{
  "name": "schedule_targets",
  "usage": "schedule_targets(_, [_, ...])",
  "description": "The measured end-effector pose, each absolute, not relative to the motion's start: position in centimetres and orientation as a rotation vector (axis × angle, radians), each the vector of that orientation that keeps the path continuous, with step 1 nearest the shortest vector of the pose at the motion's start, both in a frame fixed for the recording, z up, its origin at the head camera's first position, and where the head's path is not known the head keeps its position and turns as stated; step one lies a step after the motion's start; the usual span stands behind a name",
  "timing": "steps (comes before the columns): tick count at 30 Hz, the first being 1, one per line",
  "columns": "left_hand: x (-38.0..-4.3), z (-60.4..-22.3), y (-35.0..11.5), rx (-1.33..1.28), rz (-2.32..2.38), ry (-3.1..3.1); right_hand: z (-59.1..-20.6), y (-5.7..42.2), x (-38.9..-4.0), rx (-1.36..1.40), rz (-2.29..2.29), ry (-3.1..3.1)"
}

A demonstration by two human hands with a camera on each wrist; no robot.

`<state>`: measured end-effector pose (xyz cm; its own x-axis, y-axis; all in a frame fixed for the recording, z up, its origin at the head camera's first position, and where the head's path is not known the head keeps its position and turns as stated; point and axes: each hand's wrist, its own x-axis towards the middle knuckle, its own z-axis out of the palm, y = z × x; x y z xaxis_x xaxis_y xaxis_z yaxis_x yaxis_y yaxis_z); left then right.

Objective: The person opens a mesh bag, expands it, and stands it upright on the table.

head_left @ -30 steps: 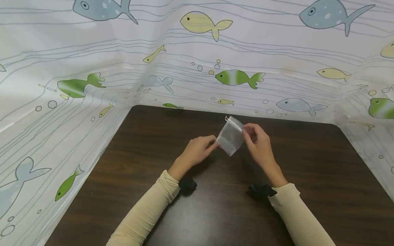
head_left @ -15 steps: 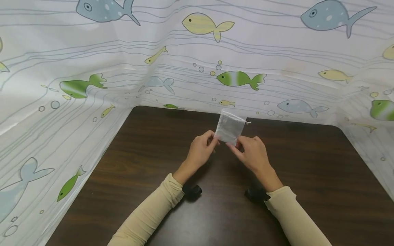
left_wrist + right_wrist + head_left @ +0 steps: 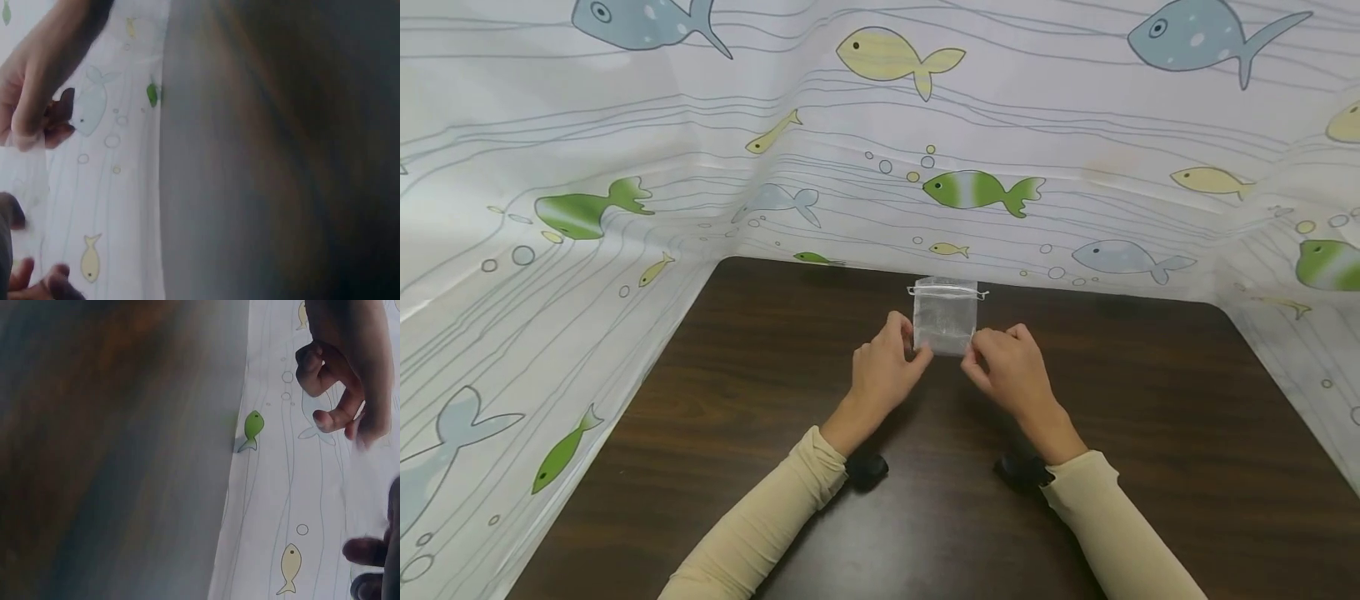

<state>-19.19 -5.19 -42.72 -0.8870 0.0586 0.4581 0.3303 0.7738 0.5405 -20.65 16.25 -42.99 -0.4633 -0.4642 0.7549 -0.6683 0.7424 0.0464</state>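
Observation:
A small sheer white drawstring bag [image 3: 945, 323] is held upright in the head view, its cord [image 3: 946, 291] at the top with a loop sticking out at each side. My left hand [image 3: 880, 371] pinches its lower left corner, thumb in front. At the lower right corner, my right hand [image 3: 1011, 371] pinches the edge between thumb and fingers. The left wrist view shows the right hand [image 3: 31, 94] gripping the see-through fabric [image 3: 25, 175]. In the right wrist view, the left hand [image 3: 356, 381] holds the bag's other side, some fingers curled away from it.
A dark wood-grain table [image 3: 760, 358] lies under both hands. White fish-print sheeting [image 3: 1060, 125] rises behind it and along both sides. Black wrist straps [image 3: 867, 472] sit by the beige sleeves [image 3: 767, 517].
The bag has gone from tilted to upright, its cord end now pointing away from me. My right hand has moved from the bag's upper right side to its lower right corner.

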Motion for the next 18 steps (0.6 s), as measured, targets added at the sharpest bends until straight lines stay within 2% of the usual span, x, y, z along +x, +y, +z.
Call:
schedule_targets(4, [-19.39, -42.64, -5.34, -0.369, -0.776, -2.495, -42.87, 16.19, -20.55, 0.875, 0.329, -2.128])
schedule_targets(12, [-18.93, -42.76, -4.73, -0.571, -0.715, -2.336, -43.17, 15.73, -20.19, 0.641, 0.408, -2.257])
schedule_targets(18, [-18.73, -43.01, -4.52, -0.405, -0.739, -2.349, -42.99, 15.39, -20.16, 0.585, 0.418, -2.224])
